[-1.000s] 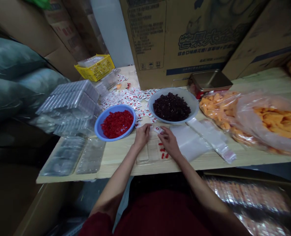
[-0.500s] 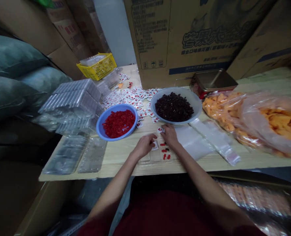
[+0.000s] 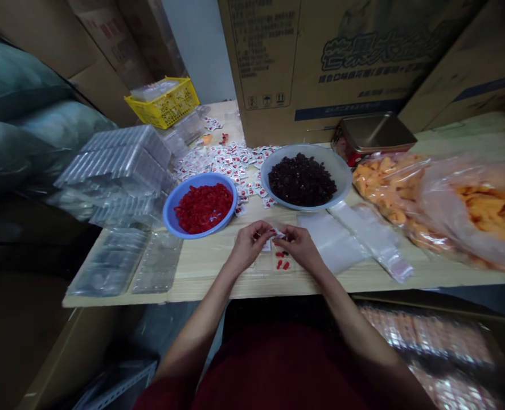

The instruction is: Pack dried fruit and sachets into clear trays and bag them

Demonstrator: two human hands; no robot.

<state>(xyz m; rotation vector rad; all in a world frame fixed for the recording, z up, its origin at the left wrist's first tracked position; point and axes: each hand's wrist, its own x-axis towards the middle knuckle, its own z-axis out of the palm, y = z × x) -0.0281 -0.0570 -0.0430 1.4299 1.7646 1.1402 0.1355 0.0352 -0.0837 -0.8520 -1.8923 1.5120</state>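
Close together over the table's front edge, my left hand [image 3: 249, 245] and my right hand [image 3: 300, 246] pinch a small white printed sachet [image 3: 279, 233] with red marks between their fingertips. Below them lies an open clear plastic box [image 3: 264, 263], partly hidden by the hands. Its right half contains red pieces [image 3: 283, 265] and a dark one. Another white sachet [image 3: 266, 246] rests in it beside my left fingers. Many similar sachets [image 3: 222, 162] are strewn behind the two bowls. A blue bowl [image 3: 168, 219] of red pieces stands left, and a pale bowl [image 3: 341, 188] of dark pieces right.
Stacked clear boxes [image 3: 111, 159] and flat plastic trays [image 3: 156, 265] occupy the left side, with a yellow basket [image 3: 171, 108] behind. Plastic sleeves [image 3: 341, 239], bags of orange pieces [image 3: 389, 182] and a metal tin [image 3: 374, 134] are at right. Large cartons [image 3: 269, 68] stand at the back.
My right hand has brought the sachet down and toward me, and my left hand has risen from the box to meet it. Both now grip it. The view has shifted slightly.
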